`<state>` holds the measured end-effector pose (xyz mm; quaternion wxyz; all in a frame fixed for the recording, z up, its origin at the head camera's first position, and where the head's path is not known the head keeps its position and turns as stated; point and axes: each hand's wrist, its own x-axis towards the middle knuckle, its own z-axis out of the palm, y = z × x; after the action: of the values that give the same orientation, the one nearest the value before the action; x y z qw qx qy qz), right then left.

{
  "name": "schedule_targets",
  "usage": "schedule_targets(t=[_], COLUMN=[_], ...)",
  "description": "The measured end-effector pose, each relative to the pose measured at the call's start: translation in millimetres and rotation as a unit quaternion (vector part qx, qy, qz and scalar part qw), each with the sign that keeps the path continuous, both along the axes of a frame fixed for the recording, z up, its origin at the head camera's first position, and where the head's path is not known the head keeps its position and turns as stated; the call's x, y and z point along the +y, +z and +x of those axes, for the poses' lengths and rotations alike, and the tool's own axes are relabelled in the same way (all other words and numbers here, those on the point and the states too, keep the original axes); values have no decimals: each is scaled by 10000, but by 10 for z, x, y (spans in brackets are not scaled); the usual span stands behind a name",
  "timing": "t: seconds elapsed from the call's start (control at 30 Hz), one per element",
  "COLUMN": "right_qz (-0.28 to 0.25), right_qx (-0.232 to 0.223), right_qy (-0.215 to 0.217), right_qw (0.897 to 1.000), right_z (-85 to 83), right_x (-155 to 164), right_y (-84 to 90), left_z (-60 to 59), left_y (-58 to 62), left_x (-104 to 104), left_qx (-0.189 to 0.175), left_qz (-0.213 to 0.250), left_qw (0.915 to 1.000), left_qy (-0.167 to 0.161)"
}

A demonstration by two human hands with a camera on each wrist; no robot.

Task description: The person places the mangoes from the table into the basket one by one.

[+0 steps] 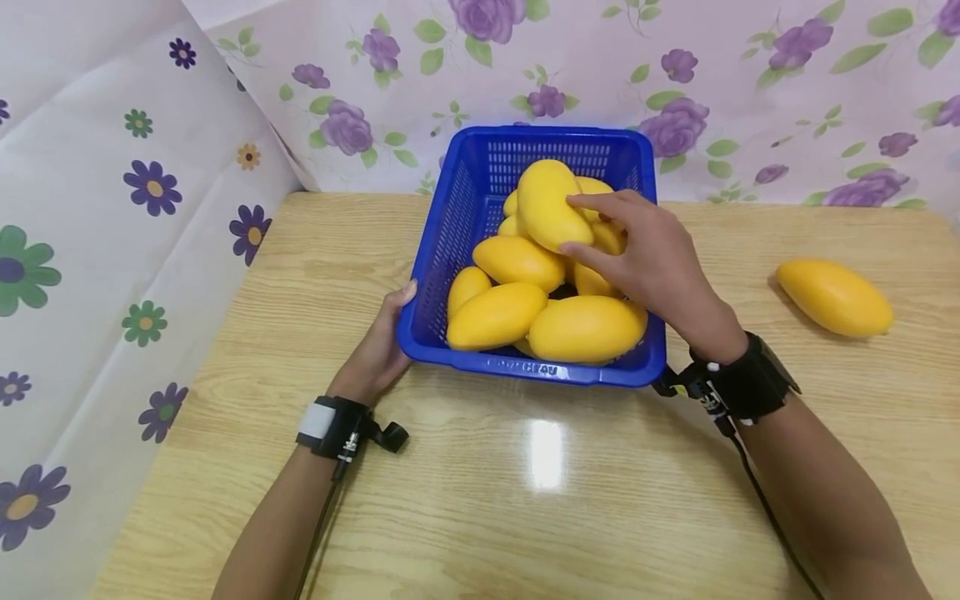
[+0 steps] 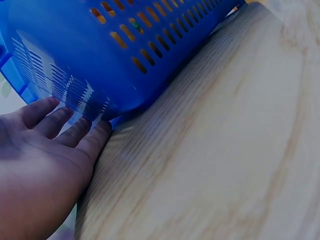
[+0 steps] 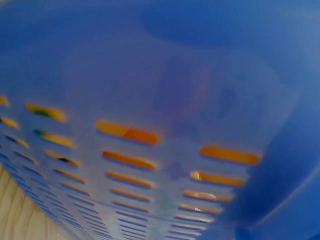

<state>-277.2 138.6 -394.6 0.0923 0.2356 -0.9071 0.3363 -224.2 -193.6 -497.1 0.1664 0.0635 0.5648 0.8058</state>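
My left hand (image 1: 377, 350) is resting flat against the near left corner of the blue basket (image 1: 457, 208), fingers (image 2: 75, 127) straight and pressing on the slotted plastic wall, holding nothing; in my left wrist view the fingertips are touching the basket's wall just above the wooden table (image 1: 300, 275). The basket is sitting in the middle of the table, toward the far edge, and it is piled with yellow mangoes. Two big ones are lying along the near wall, one to the left (image 1: 495, 316) and one to the right (image 1: 587, 328), touching each other.

Moving right, I am reaching my right hand (image 1: 645, 258) over the basket's near right corner and curling my thumb and fingers around the topmost mango (image 1: 547, 204), which is sitting on top of the pile, tilted, long axis running away from me. My right wrist view is blurred and filled by the blue slotted wall (image 3: 160, 150), with yellow showing through the slots.

Farther right, well apart from the basket, a single mango (image 1: 834, 297) is lying on the bare table.
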Motion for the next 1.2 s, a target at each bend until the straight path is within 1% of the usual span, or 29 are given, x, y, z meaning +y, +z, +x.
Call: schedule_targets(t=[0.27, 0.4, 0.63, 0.8, 0.97, 1.2], right_qz=[67, 30, -239, -310, -297, -407], right_qx=[-83, -182, -451, -543, -564, -643], right_qy=[14, 15, -184, -188, -204, -296], right_qw=[9999, 9998, 9985, 9979, 9978, 9967], right_z=[4, 27, 88, 93, 104, 204], right_x=[47, 112, 265, 333, 383, 487], right_y=[27, 93, 249, 283, 315, 364], left_z=[-1, -3, -8, 13, 18, 6], left_y=[37, 40, 38, 28, 26, 15], left_x=[37, 46, 23, 13, 2, 6], left_qx=[51, 66, 56, 54, 103, 99], left_qz=[-32, -1, 47, 76, 9, 14], left_qw=[10000, 10000, 10000, 10000, 9999, 9999], left_qy=[-46, -74, -16, -15, -41, -116])
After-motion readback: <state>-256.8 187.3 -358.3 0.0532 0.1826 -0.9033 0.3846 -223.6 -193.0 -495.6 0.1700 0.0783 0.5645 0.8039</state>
